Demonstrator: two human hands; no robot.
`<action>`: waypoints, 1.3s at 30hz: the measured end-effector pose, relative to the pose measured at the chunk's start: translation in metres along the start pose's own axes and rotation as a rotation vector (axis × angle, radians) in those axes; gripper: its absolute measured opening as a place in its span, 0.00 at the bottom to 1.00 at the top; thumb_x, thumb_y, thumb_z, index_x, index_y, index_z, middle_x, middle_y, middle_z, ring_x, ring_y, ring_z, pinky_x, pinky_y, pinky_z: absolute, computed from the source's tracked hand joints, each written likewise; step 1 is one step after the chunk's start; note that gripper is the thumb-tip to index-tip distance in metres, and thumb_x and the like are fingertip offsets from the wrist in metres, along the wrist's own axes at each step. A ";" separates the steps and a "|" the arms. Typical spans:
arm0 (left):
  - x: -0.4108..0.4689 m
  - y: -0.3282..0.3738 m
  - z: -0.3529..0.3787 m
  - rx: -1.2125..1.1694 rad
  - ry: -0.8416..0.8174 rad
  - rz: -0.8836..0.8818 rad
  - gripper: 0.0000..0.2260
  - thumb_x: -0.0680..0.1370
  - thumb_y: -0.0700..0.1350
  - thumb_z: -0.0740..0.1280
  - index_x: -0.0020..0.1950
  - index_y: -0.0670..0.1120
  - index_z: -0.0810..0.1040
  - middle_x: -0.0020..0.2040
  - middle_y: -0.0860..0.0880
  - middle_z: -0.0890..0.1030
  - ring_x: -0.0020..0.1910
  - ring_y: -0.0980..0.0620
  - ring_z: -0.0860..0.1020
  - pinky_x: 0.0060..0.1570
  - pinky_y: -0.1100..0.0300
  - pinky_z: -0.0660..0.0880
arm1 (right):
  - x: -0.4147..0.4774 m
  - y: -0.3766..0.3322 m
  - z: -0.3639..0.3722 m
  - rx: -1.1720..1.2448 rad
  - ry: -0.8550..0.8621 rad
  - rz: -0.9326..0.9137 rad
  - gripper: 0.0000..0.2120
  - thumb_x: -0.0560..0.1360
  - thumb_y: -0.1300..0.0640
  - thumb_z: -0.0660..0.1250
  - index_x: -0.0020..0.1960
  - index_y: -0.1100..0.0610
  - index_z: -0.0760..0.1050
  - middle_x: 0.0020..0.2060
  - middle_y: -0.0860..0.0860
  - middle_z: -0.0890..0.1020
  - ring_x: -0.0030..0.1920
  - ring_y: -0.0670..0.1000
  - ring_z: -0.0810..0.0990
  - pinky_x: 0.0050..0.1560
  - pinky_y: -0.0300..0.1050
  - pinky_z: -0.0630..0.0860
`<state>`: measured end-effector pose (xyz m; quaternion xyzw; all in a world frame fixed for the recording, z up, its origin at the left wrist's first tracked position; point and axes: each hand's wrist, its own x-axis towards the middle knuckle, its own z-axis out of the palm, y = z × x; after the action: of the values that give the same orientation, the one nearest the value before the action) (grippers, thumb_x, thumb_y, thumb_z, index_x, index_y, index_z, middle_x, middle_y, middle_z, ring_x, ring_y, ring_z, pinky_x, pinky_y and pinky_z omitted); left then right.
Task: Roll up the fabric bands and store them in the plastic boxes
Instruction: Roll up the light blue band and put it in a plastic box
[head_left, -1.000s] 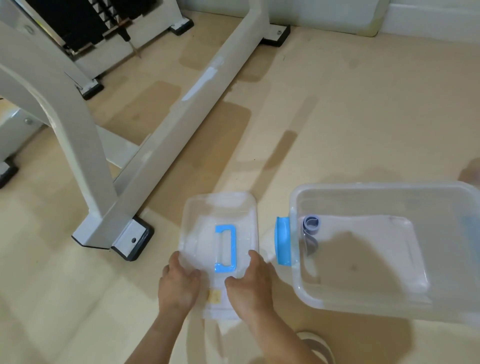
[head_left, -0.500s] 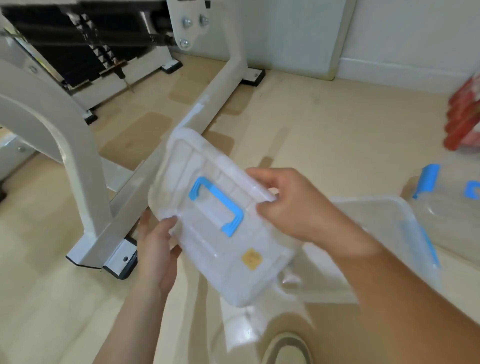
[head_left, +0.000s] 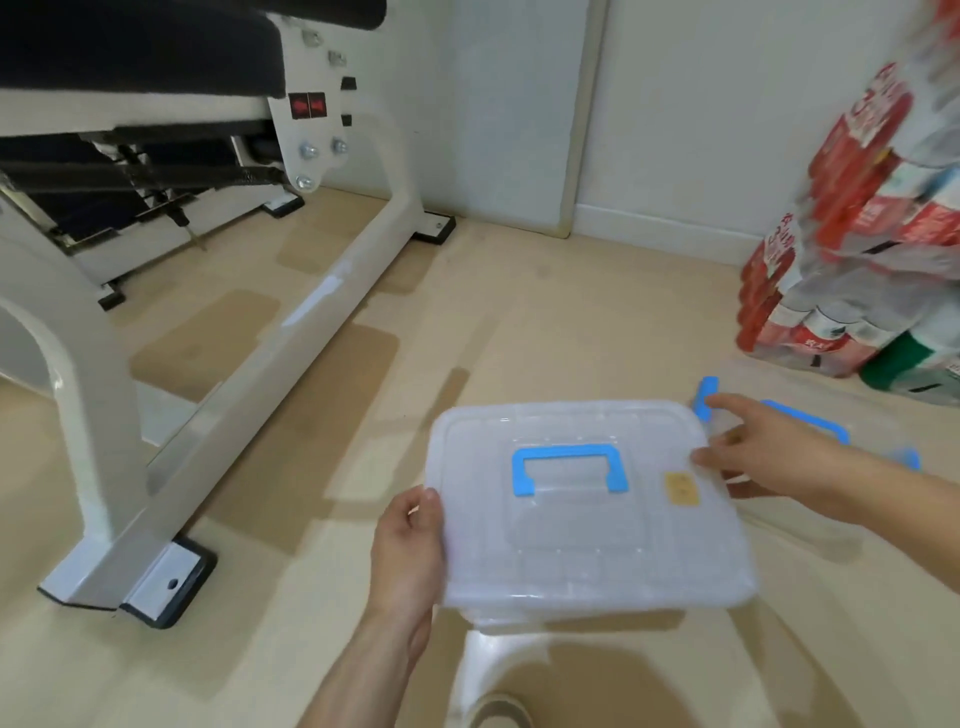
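Observation:
I hold a clear plastic lid (head_left: 571, 545) with a blue handle (head_left: 569, 462) flat in front of me. My left hand (head_left: 410, 551) grips its left edge. My right hand (head_left: 769, 452) holds its right edge, thumb on top. The lid lies over a clear box, of which only a strip of wall (head_left: 519, 621) shows under the near edge; its inside is hidden. A rolled fabric band (head_left: 498, 709) lies on the floor at the bottom edge, beside a white strip (head_left: 480, 665).
A second clear box with a blue handle (head_left: 810, 418) and blue clip (head_left: 705, 397) sits behind my right hand. A white metal bench frame (head_left: 249, 353) runs along the left. Red and white wrapped packs (head_left: 841, 249) are stacked at the right wall.
I lifted the lid off the floor at the left, turned it and carried it right; it now lies level over the box. The view has tilted up.

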<state>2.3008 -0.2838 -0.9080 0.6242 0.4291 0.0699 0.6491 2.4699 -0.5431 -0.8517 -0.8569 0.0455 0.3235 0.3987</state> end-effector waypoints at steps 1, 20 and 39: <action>-0.005 -0.003 0.007 0.026 0.014 0.014 0.10 0.81 0.47 0.59 0.53 0.44 0.78 0.45 0.46 0.82 0.40 0.50 0.78 0.45 0.54 0.75 | 0.002 0.015 0.002 0.005 0.061 0.007 0.29 0.74 0.65 0.69 0.72 0.54 0.64 0.48 0.57 0.81 0.47 0.57 0.81 0.52 0.52 0.78; 0.009 -0.041 0.021 0.506 0.191 0.088 0.03 0.74 0.49 0.68 0.42 0.52 0.80 0.37 0.53 0.80 0.37 0.52 0.79 0.33 0.62 0.69 | 0.031 0.080 0.056 -0.278 0.313 -0.138 0.21 0.76 0.58 0.63 0.68 0.50 0.69 0.50 0.52 0.81 0.48 0.57 0.76 0.46 0.46 0.71; 0.022 -0.051 0.017 0.274 0.152 -0.082 0.14 0.71 0.49 0.74 0.54 0.45 0.81 0.42 0.50 0.83 0.41 0.48 0.82 0.45 0.54 0.78 | 0.049 0.084 0.057 -0.001 0.289 0.115 0.15 0.75 0.50 0.67 0.47 0.63 0.80 0.42 0.57 0.83 0.42 0.59 0.81 0.44 0.52 0.78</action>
<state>2.3021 -0.2937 -0.9652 0.6817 0.5078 0.0312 0.5258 2.4508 -0.5500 -0.9625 -0.8907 0.1514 0.2193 0.3683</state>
